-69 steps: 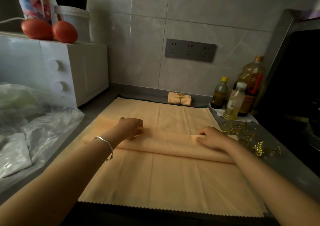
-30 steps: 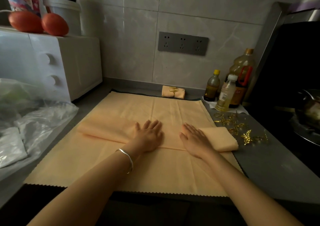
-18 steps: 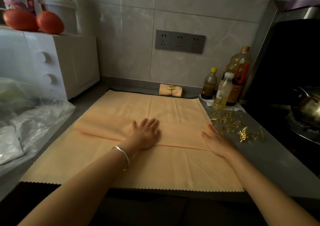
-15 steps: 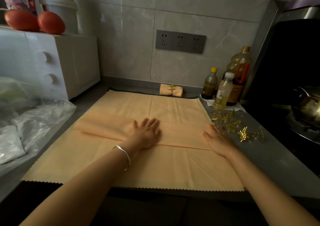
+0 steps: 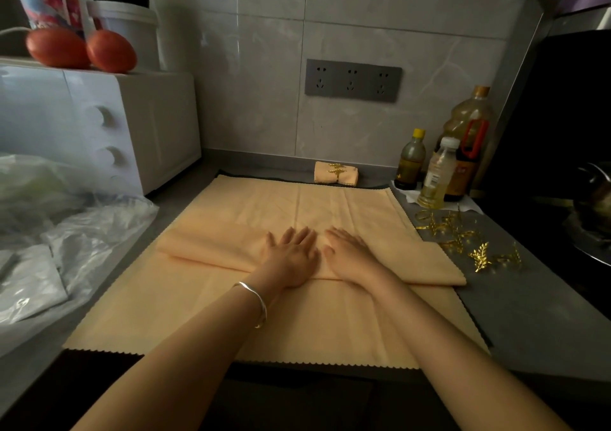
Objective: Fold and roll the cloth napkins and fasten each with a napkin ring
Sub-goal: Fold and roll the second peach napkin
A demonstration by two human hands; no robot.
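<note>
**foldfan:** So, where is this at? Both hands look parked in the middle of the cloth.

**ringer_22:** Yeah, the left hand (image 5: 292, 258) and right hand (image 5: 350, 255) lie palm down, fingers straight and a bit spread. They're side by side, almost touching, pressing on the folded napkin (image 5: 215, 249). That's a long band running left to right across a flat spread cloth (image 5: 297, 325) of the same peach colour. Its right end pokes past that cloth onto the grey worktop (image 5: 529, 315). Looks like a separate piece to me, can't swear to it.

**foldfan:** So it's the creasing bit before rolling?

**ringer_22:** That's my read. To do it well I'd sweep each palm outward from the centre to its own end, so wrinkles get pushed out rather than trapped. The left half looks puffier than the right, so I'd give it more pressure. Check the long edges line up before rolling, or the roll comes out cone-shaped. And press down, don't drag, or the bottom cloth will bunch.

**foldfan:** And the rings?

**ringer_22:** The gold napkin rings (image 5: 463, 235) are in a loose pile on the worktop just right of the band, near the bottles (image 5: 439, 172). One finished roll (image 5: 335, 172) with a ring on it sits at the far edge of the spread cloth, so one done as far as I can see.
</note>
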